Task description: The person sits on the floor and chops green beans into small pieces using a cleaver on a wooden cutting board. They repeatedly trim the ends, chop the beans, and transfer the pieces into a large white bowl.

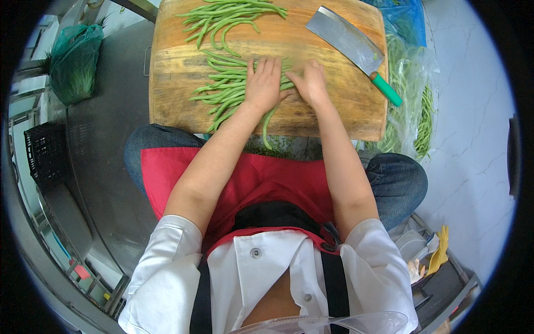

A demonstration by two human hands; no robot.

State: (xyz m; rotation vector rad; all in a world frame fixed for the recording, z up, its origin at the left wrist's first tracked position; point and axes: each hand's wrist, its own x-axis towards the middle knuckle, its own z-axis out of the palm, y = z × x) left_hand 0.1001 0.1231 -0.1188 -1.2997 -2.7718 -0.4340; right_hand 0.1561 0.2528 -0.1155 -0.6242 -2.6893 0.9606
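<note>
My left hand [265,85] lies across a bundle of green beans [227,83] on a wooden cutting board [179,112]. Its fingers reach over the far side of the bundle and its thumb rests at the near side. At the beans' right ends is my right hand [312,83], thumb and fingers apart, with the thumb against the bundle. One loose bean [267,129] hangs over the board's near edge. A second pile of green beans [233,16] lies at the far side. To the right, a cleaver [346,39] lies flat, its green handle past the board's edge.
Clear plastic bags of green beans [400,96] stand right of the board, by a blue bag [402,18]. Leftward are a dark metal surface [112,137], a green bag of vegetables [77,62] and a black crate [46,152]. Yellow gloves [439,252] hang at lower right.
</note>
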